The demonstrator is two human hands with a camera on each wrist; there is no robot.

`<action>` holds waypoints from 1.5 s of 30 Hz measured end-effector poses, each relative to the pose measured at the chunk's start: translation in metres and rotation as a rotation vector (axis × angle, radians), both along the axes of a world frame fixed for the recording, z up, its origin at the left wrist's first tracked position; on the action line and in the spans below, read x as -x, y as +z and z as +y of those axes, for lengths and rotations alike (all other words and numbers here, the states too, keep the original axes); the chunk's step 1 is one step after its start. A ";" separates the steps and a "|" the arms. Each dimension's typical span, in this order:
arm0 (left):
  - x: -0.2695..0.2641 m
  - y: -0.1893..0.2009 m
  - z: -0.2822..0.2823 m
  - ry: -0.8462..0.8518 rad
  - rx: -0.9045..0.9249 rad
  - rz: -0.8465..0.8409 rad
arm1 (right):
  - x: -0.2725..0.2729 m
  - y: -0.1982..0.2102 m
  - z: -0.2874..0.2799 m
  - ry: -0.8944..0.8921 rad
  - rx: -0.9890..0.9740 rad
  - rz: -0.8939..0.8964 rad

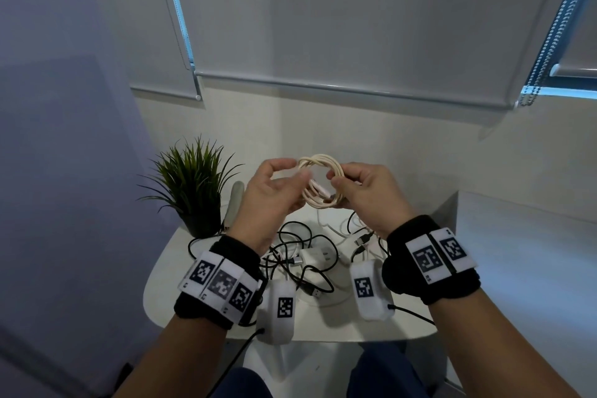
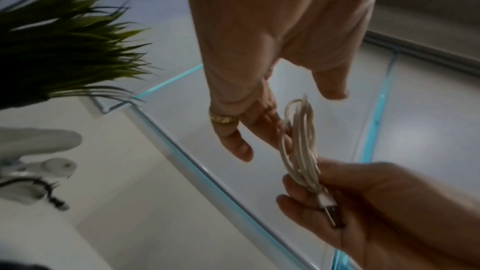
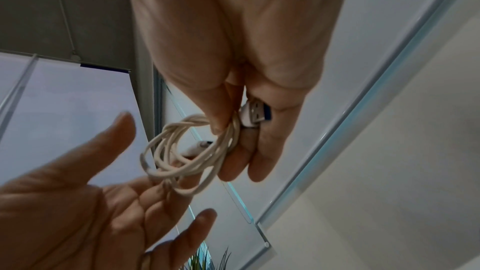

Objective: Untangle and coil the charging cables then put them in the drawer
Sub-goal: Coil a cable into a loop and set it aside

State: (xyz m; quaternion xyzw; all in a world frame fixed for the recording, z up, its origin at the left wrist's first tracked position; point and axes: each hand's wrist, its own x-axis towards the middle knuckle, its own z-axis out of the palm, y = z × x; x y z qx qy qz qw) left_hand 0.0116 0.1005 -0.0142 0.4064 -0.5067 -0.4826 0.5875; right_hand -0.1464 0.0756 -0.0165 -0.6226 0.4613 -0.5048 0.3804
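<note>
I hold a coiled white cable [image 1: 319, 171] in the air above the table. My right hand [image 1: 334, 178] pinches the right side of the coil between thumb and fingers. In the right wrist view the right hand [image 3: 233, 147] grips the coil [image 3: 182, 159], with its USB plug [image 3: 255, 115] against the palm. My left hand [image 1: 292, 170] is relaxed, its straight fingers touching the coil's left side. In the left wrist view the left hand [image 2: 293, 118] hovers at the coil [image 2: 298, 147] with fingers spread. No drawer is in view.
A tangle of black and white cables [image 1: 300, 255] and a white charger block [image 1: 318, 257] lie on the white table [image 1: 323, 323] below my hands. A potted plant [image 1: 193, 184] stands at its back left. Window blinds hang behind.
</note>
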 end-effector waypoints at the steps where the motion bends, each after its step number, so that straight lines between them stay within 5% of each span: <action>1: 0.002 -0.001 -0.001 0.037 0.028 -0.049 | -0.001 0.000 0.000 0.006 0.006 -0.001; 5: 0.005 -0.003 -0.005 0.100 0.027 -0.143 | -0.005 -0.001 0.002 0.028 0.015 0.011; 9: 0.003 -0.001 -0.002 -0.065 -0.140 -0.182 | -0.003 -0.002 0.001 0.028 0.004 0.028; 12: 0.006 0.004 0.002 -0.198 -0.237 -0.061 | 0.000 0.000 0.001 0.020 -0.004 0.034; 16: 0.006 0.004 0.002 -0.278 -0.225 -0.226 | 0.002 0.000 -0.002 0.008 -0.019 0.018; 25: -0.006 -0.006 -0.009 -0.122 -0.159 -0.286 | 0.008 -0.003 0.000 0.034 -0.064 0.123; 30: -0.009 -0.010 -0.012 0.001 -0.118 -0.125 | 0.009 0.000 0.001 0.064 -0.066 0.055; 41: -0.014 -0.015 -0.009 -0.195 -0.229 0.161 | 0.010 -0.001 0.000 0.049 -0.049 -0.021; 45: -0.017 -0.018 -0.013 -0.041 -0.124 -0.147 | 0.011 -0.004 0.001 0.103 -0.083 -0.005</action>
